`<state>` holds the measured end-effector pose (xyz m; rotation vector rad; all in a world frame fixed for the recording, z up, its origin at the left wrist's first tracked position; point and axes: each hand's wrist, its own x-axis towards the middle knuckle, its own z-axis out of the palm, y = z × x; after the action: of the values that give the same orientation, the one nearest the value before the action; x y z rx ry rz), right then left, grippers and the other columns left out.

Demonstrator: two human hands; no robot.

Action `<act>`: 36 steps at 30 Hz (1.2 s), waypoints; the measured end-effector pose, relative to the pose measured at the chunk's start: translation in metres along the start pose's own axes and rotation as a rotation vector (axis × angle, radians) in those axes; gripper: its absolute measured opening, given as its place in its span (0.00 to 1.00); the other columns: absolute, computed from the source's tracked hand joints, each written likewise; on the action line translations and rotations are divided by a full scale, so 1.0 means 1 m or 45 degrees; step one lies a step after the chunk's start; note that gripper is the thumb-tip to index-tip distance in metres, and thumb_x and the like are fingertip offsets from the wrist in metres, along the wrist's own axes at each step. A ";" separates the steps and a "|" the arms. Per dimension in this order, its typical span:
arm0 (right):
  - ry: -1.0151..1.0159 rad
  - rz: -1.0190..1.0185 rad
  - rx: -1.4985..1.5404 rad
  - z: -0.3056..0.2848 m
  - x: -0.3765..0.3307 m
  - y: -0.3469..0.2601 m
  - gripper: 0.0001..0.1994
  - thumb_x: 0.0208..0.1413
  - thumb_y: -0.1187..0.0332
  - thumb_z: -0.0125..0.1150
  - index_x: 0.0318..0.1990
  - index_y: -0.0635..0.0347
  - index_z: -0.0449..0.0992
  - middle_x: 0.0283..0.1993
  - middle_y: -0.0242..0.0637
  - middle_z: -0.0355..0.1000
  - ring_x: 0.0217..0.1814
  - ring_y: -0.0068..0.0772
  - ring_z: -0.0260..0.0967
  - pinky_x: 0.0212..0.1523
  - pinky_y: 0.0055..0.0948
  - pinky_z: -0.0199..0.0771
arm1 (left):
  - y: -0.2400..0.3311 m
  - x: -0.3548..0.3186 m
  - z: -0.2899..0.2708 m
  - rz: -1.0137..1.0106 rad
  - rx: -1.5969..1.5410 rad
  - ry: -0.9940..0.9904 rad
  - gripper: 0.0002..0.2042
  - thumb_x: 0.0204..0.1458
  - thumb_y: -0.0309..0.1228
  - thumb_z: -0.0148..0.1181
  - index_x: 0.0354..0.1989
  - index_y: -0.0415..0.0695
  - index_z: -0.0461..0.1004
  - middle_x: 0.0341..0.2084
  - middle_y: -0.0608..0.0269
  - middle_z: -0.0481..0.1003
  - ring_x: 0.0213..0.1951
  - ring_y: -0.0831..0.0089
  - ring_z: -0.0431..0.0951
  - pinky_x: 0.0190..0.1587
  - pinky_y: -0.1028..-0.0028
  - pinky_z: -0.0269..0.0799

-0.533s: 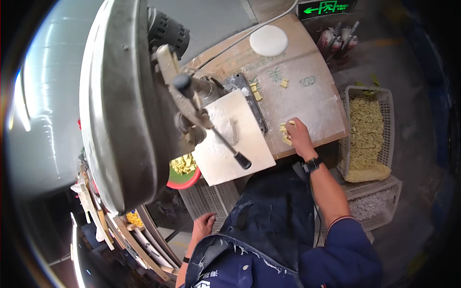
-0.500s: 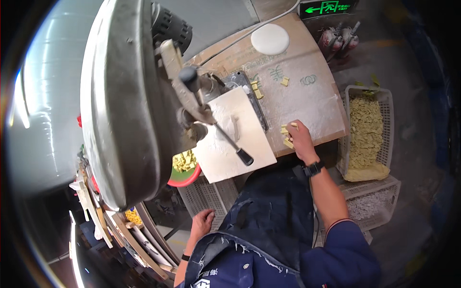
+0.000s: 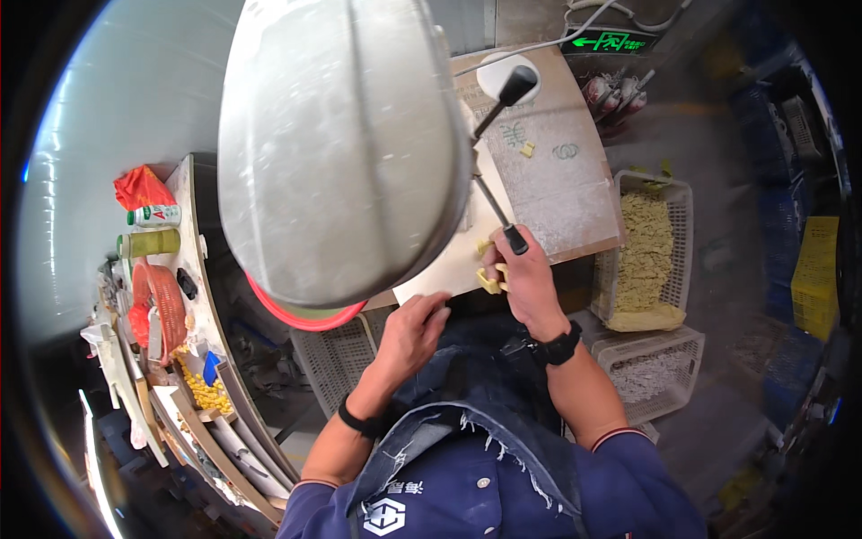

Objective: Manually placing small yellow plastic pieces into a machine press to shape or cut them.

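Observation:
My right hand (image 3: pixel 525 280) is closed on several small pale-yellow blocks (image 3: pixel 491 281), held at the near right edge of the white board (image 3: pixel 440 278). A black-gripped lever (image 3: pixel 515 239) of the machine comes down right by its fingers. My left hand (image 3: pixel 413 334) is at the board's near edge, fingers curled; what they hold, if anything, is hidden. Above the board looms the machine's big rounded grey metal housing (image 3: pixel 341 153), covering much of the board. One more yellow block (image 3: pixel 527 150) lies on the dusty brown tabletop (image 3: pixel 566 198).
Right of the table stands a crate (image 3: pixel 690 242) full of yellow blocks, over another crate (image 3: pixel 696 359) of pale scraps. A red-rimmed basin (image 3: pixel 314 321) sits under the housing, near a grey crate (image 3: pixel 334 359). Far left, a shelf (image 3: pixel 193 260) carries jars and an orange basket (image 3: pixel 162 305).
My right hand has moved left from the tabletop to the board with the yellow blocks. My left hand has risen to the board's near edge. The view has shifted, so the housing covers more.

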<state>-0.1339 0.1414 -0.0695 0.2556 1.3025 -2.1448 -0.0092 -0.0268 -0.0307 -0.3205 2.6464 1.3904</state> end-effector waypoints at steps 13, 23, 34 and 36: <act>0.214 -0.065 0.237 0.048 -0.016 -0.002 0.16 0.71 0.66 0.48 0.59 0.67 0.69 0.46 0.37 0.71 0.47 0.28 0.71 0.47 0.29 0.72 | -0.010 0.048 0.020 -0.165 -0.405 -0.017 0.12 0.60 0.29 0.61 0.46 0.32 0.77 0.30 0.52 0.80 0.28 0.67 0.80 0.32 0.69 0.75; 0.199 -0.308 -0.380 0.034 -0.021 0.021 0.20 0.69 0.69 0.46 0.63 0.72 0.68 0.62 0.44 0.69 0.64 0.34 0.65 0.65 0.31 0.62 | -0.022 0.048 -0.002 -0.330 -0.710 0.094 0.14 0.62 0.35 0.60 0.42 0.32 0.78 0.25 0.59 0.78 0.28 0.75 0.75 0.34 0.71 0.73; 0.192 -0.784 -1.199 0.022 -0.040 0.030 0.20 0.64 0.70 0.53 0.61 0.69 0.69 0.65 0.57 0.66 0.67 0.55 0.64 0.67 0.41 0.63 | -0.035 0.032 -0.008 -0.369 -1.576 -0.176 0.10 0.64 0.36 0.59 0.42 0.41 0.74 0.29 0.67 0.76 0.30 0.80 0.75 0.34 0.80 0.71; 0.134 -0.919 -1.416 0.029 -0.053 0.013 0.19 0.61 0.72 0.56 0.59 0.69 0.70 0.60 0.56 0.69 0.62 0.54 0.68 0.63 0.42 0.67 | -0.029 0.026 -0.015 -0.349 -1.765 -0.276 0.09 0.64 0.35 0.59 0.43 0.43 0.73 0.31 0.66 0.77 0.31 0.79 0.76 0.35 0.79 0.71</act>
<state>-0.0799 0.1336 -0.0412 -0.6508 2.6862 -1.5164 -0.0273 -0.0587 -0.0507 -0.5462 1.0178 2.6422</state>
